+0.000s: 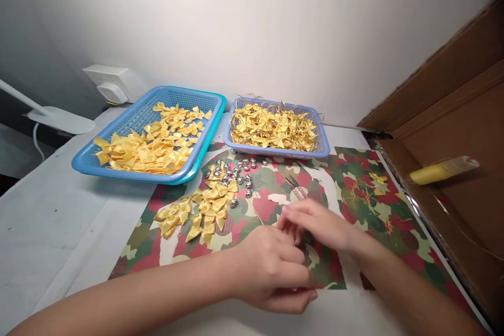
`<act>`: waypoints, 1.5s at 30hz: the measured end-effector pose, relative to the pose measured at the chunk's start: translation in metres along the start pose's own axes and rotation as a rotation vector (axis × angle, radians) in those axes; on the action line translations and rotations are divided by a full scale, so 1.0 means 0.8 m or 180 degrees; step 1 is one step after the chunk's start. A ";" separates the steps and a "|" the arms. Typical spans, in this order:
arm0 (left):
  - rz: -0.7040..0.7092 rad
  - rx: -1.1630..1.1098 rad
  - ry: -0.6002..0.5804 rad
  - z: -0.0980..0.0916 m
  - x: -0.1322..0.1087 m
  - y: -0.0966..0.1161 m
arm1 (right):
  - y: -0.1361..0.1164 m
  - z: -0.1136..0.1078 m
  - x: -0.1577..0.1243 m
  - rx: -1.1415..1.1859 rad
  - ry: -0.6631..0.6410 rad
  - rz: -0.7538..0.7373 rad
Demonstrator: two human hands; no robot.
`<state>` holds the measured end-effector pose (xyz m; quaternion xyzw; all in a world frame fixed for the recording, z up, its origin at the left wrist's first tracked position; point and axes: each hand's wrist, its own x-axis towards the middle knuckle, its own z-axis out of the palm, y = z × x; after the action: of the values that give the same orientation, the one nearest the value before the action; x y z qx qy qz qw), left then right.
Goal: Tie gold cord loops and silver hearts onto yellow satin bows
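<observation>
The left hand and right hand met above the mat, fingers pinched narrow on something hidden, near loose bows; 1 basket of looped bows looked finished, 1 tray of plain bows apparently undone.

Near edge of patterned mat: left hand curled, fingertips pinched; right hand touching it from beyond, fingers bent; anything held hidden. Just behind: small scissors. Further left: loose yellow bows, silver beads. Against wall: teal tray of bows, blue basket of looped bows. Far right: cardboard box, yellow tube on it.
</observation>
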<state>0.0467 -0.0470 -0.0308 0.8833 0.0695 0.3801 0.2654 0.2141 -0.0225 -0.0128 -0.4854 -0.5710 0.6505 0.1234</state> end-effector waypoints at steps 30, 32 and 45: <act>0.0072 0.0651 -0.0946 -0.014 0.004 0.014 | -0.041 -0.041 -0.036 0.1209 0.1547 -0.1320; -0.1146 0.1293 -0.1009 -0.058 0.013 0.003 | -0.040 -0.044 -0.041 0.0842 0.1765 -0.1502; -0.3238 0.2210 -0.1756 -0.130 0.006 -0.043 | -0.032 -0.028 -0.031 0.0678 0.1369 -0.1504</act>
<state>-0.0206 0.0266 0.0136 0.8394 0.5246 -0.0761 0.1201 0.2336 -0.0184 0.0239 -0.4501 -0.5575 0.5426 0.4385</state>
